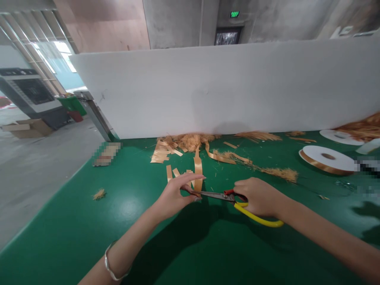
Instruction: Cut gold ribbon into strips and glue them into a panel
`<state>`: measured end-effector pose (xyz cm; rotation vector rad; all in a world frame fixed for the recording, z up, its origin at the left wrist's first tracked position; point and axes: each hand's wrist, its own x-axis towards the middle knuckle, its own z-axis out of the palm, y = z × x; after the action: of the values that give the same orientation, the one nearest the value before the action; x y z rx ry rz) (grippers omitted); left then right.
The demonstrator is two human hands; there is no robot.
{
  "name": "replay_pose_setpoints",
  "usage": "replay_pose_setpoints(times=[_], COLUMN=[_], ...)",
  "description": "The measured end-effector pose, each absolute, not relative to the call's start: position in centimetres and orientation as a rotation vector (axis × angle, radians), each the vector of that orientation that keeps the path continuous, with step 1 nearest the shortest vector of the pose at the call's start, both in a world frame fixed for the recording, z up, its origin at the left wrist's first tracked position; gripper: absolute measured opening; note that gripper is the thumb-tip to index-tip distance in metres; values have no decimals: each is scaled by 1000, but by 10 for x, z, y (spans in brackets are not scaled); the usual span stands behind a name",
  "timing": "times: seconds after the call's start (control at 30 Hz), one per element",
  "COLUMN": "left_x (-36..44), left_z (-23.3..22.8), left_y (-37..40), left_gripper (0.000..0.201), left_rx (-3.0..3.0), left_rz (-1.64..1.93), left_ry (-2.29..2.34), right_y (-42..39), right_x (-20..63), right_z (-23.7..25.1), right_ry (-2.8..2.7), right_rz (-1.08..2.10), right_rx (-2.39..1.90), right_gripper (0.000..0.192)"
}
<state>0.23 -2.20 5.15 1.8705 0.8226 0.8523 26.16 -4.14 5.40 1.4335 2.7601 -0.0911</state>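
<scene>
From the head camera, the likeliest trouble is a nick: the left hand [175, 196] pinches its work right at the tips of the scissors [219, 195], so if the blades shut while the fingertips [194, 196] sit this close, skin could go with the ribbon. A second risk is a ragged or skewed cut, since the gold ribbon strip [198, 171] stands up in a slack loop just behind the scissors and could twist or slip out of the pinch.

The left hand is nearly closed, thumb and forefinger pressed together on the ribbon's near end, touching the blade tips; the other fingers stretch out flat above them. The right hand [258, 196] is curled tight around the yellow handles [258, 217], at the scissors' right end. The blades look almost closed, though whether ribbon lies between them is hard to tell.

Behind the scissors lie cut ribbon pieces [162, 152] and frayed threads [190, 140] on the green table [89, 221]; a ribbon reel [326, 158] sits far to their right.
</scene>
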Motion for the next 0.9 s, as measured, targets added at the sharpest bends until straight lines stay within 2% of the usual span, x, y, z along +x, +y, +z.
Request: replay_pose_setpoints(times=[0.13,0.3,0.47,0.6,0.67,0.77,0.9], left_x=[2,-1,-10,-14,-13,-11,-4], left_z=[51,46,27,21,24,32,46], left_y=[-22,-19,-5,1,0,-5,-18], left_gripper=[50,50,71,93,101,104,96], left_rx=[1871,1689,1300,973,868,874,938], left_rz=[790,821,914,818,769,792,851], left_ry=[813,874,1009,1090,1126,1179,1177], right_y=[-42,-44,-47,-49,-50,-51,-49], right_x=[261,264,273,275,270,257,228], right_z=[55,51,42,33,28,23,19], right_ry=[2753,2778,2794,2795,2749,2598,2433], right_rz=[-97,-168,-302,-504,-709,-1324,-2139], right_rx=[1433,1479,1617,1839,1999,2159,1957], right_gripper=[15,22,29,30,28,19,26])
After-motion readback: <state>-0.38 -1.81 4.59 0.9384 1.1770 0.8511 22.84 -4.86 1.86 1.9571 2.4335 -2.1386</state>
